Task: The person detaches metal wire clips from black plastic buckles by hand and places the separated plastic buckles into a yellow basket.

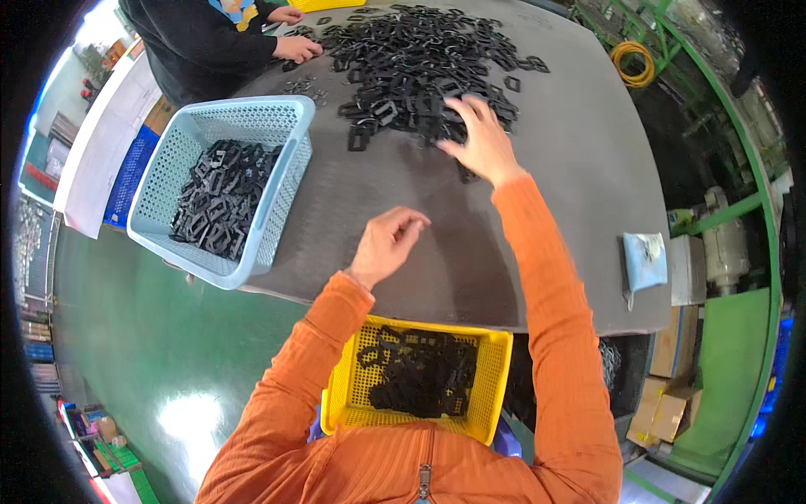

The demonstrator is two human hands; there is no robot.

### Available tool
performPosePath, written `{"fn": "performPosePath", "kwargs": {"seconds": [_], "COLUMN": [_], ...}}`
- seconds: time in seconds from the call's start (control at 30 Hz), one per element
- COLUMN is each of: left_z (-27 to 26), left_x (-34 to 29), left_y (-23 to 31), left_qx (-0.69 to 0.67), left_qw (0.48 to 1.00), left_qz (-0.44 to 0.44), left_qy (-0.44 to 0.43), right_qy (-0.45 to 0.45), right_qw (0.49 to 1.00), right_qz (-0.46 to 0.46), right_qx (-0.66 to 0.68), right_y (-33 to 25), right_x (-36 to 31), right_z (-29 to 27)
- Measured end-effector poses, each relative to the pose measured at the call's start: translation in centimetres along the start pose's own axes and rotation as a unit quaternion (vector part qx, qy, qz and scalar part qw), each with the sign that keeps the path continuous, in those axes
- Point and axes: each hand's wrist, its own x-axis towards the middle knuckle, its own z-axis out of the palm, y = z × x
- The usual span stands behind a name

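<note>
A large heap of black plastic buckles (420,67), flat rectangular frames, is spread over the far part of the grey table (571,210). My right hand (485,143) reaches to the near edge of that heap, fingers apart and curved, with no buckle visibly held. Nearer to me, above the table's front part, my left hand (389,245) is closed, its fingers curled in toward the thumb. Whatever it may hold is hidden. Below the table edge, close against my body, a yellow basket (497,378) contains many black buckles (424,374).
A light blue basket (285,181) partly filled with black pieces stands at the table's left edge. Beyond it, another person's hand (298,48) touches small parts. Small metal pieces (306,88) lie near the heap. A blue packet (645,262) rests at the right edge.
</note>
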Motion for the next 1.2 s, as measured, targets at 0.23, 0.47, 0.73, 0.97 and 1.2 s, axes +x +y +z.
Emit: {"fn": "performPosePath", "kwargs": {"seconds": [0.23, 0.47, 0.73, 0.97, 1.2], "left_z": [0.0, -0.6, -0.2, 0.1, 0.3], "left_x": [0.0, 0.3, 0.2, 0.1, 0.2], "left_y": [0.0, -0.2, -1.0, -0.9, -0.6], "left_qx": [-0.042, -0.058, -0.054, -0.062, -0.058], "left_qw": [0.999, 0.998, 0.998, 0.998, 0.997], "left_qz": [-0.005, 0.020, 0.014, 0.001, 0.004], "left_qy": [-0.001, -0.002, -0.003, -0.021, 0.052], "right_qy": [-0.165, -0.112, -0.077, -0.140, -0.140], "right_qw": [0.972, 0.986, 0.985, 0.986, 0.982], "right_qz": [0.154, 0.034, -0.019, -0.037, 0.055], "right_qx": [-0.072, -0.121, -0.151, -0.080, -0.109], "right_y": [0.0, -1.3, -2.8, -5.2, -2.4], "right_x": [11.3, 5.5, -0.8, -7.9, -10.0], "right_z": [4.9, 3.9, 0.4, -4.3, -8.6]}}
